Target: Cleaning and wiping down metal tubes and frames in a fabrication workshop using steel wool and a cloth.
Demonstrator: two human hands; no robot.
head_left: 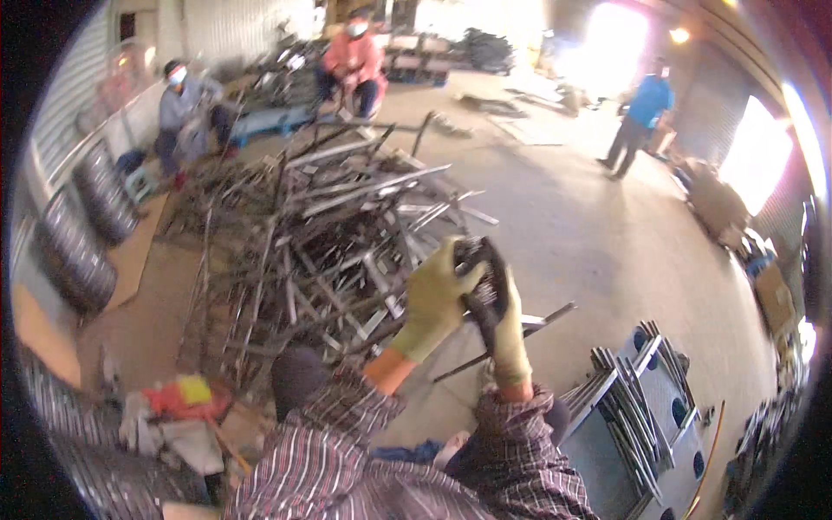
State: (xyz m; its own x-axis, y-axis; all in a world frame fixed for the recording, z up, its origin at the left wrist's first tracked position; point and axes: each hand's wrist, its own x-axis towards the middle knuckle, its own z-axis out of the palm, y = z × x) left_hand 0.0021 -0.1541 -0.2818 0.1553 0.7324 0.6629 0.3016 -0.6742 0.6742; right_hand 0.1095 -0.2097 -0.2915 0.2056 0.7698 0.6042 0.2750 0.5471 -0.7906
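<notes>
Both my hands wear pale yellow gloves and meet in front of me, above the near right side of a metal pile. My left hand is closed, its fingers curled against a dark, partly shiny piece whose kind I cannot make out. My right hand, dark on the palm side of its glove, closes round the same piece from the right. Behind the right hand runs a slim dark bar; whether it is held does not show. The heap of metal bars and frames spreads ahead and to the left.
At the lower right, a grey-blue panel with dark round holes carries a bundle of metal bars. Black ribbed stacks line the left. Two seated people work beyond the pile; another person in blue stands farther right.
</notes>
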